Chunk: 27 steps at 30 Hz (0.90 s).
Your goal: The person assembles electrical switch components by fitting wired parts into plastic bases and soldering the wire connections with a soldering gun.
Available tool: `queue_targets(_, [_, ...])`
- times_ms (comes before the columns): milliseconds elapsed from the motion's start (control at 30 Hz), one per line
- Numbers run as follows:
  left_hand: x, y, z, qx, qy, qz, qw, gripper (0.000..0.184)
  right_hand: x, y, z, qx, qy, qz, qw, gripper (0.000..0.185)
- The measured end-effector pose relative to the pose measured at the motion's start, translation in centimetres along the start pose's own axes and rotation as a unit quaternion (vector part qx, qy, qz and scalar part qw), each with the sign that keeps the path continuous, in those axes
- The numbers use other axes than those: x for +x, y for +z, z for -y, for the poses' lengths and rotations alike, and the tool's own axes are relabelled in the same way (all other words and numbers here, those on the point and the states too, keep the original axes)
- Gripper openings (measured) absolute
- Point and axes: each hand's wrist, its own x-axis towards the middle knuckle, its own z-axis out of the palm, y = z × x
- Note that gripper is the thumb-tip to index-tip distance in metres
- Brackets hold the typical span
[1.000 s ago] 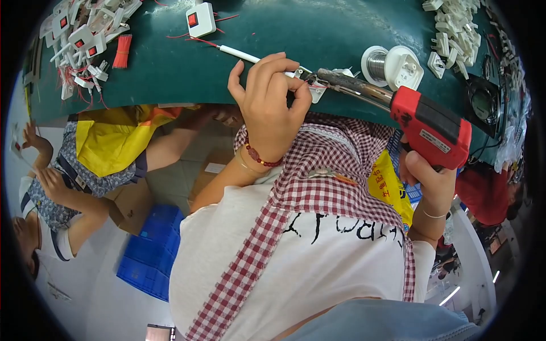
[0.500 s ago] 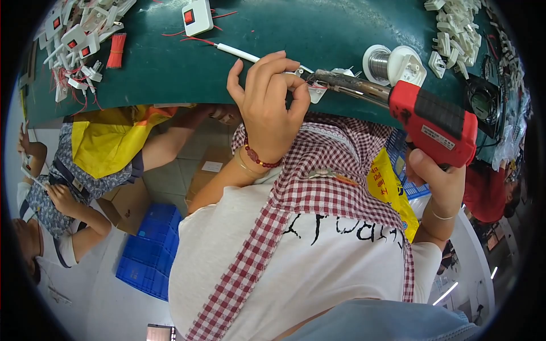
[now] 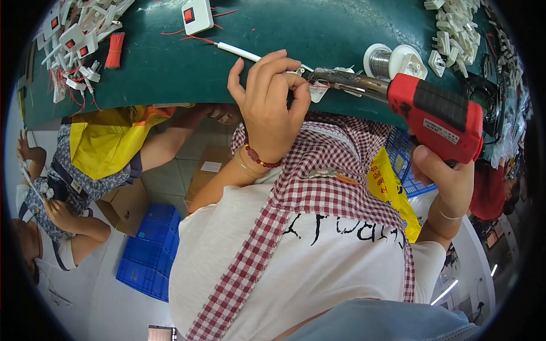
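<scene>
Delicately, the left hand (image 3: 268,108) has thumb and forefinger drawn together, apparently on a thin red wire (image 3: 322,86) beside a white plug part (image 3: 317,94) near the green table's (image 3: 170,62) edge, while the right hand (image 3: 446,176) clasps a red soldering gun (image 3: 438,113), its dark barrel (image 3: 347,80) ending just beside those fingertips — a slip of either hand could burn skin or scorch plastic. Farther out, a snag on the white tube (image 3: 236,52) could pull the wire askew, and a swinging gun could knock the solder spool (image 3: 377,62) — it stands near the barrel.
</scene>
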Motion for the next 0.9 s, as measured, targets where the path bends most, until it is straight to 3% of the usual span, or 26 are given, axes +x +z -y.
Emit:
queue_targets(100, [0.0,0.0,0.0,0.000,0.004,-0.002,1.000,0.013,0.0,-0.2,-0.1,-0.014,-0.005,0.012,1.000,0.033])
queue_targets(200, [-0.1,0.0,0.1,-0.002,0.006,-0.003,1.000,0.013,-0.3,-0.2,-0.6,0.009,-0.058,-0.037,0.998,0.035])
queue_targets(400, [0.0,-0.1,0.0,-0.007,0.006,-0.001,1.000,0.012,0.2,-1.6,-1.3,0.009,-0.083,0.011,0.996,0.038])
queue_targets(600, [0.0,-0.1,0.1,-0.004,0.009,0.000,1.000,0.013,0.3,-0.9,-1.4,0.018,-0.043,0.018,0.999,0.037])
queue_targets(667, [0.0,-0.1,0.0,-0.002,0.009,-0.001,1.000,0.013,0.3,-1.1,-1.0,0.042,0.064,0.014,0.997,0.043])
queue_targets(800, [0.0,-0.1,0.1,-0.003,0.009,0.002,1.000,0.014,0.3,-1.0,-1.2,0.045,0.071,0.017,0.996,0.043])
queue_targets(867, [-0.1,-0.1,0.1,-0.003,0.010,0.002,1.000,0.014,0.3,-0.6,-1.5,0.011,-0.022,0.009,1.000,0.034])
queue_targets(900, [-0.1,0.0,0.1,-0.002,0.010,0.001,1.000,0.014,0.3,-0.7,-1.4,0.010,-0.022,0.009,1.000,0.034])
